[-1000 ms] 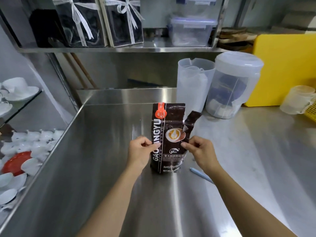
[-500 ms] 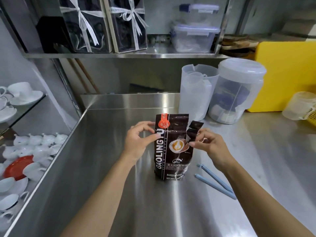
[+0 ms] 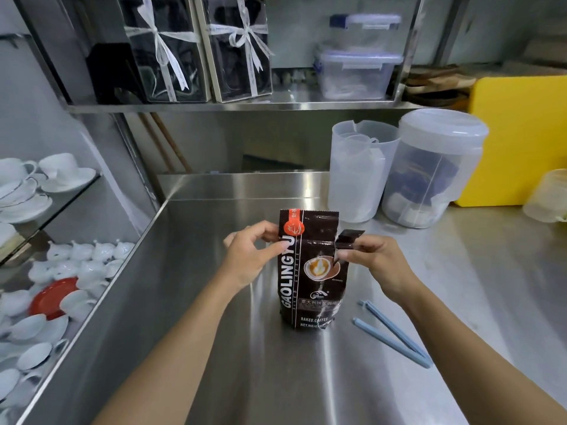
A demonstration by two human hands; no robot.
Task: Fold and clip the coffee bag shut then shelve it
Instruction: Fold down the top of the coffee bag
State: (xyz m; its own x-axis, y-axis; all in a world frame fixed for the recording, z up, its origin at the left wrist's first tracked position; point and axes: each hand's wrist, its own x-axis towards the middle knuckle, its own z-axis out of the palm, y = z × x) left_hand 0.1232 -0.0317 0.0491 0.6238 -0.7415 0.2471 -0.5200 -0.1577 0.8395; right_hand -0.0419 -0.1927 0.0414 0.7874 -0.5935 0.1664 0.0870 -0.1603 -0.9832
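Note:
A dark brown coffee bag [image 3: 310,271] with an orange seal stands upright on the steel counter [image 3: 214,348]. My left hand [image 3: 248,256] pinches its upper left edge between thumb and fingers. My right hand [image 3: 372,260] pinches the upper right edge, where a torn corner flap [image 3: 348,239] sticks out sideways. A light blue bag clip [image 3: 395,335] lies open in a V on the counter, to the right of the bag and below my right forearm. The steel shelf [image 3: 233,105] runs above the counter at the back.
Two clear plastic jugs [image 3: 359,176] [image 3: 429,170] stand behind the bag, with a yellow board [image 3: 521,139] at the right. The shelf holds ribboned gift boxes [image 3: 171,50] and lidded plastic tubs [image 3: 356,72]. White cups and a red saucer [image 3: 50,297] fill racks at the left.
Both hands have slid up the bag's sides from its middle to near its top. The view has shifted so the blue clip now shows in full.

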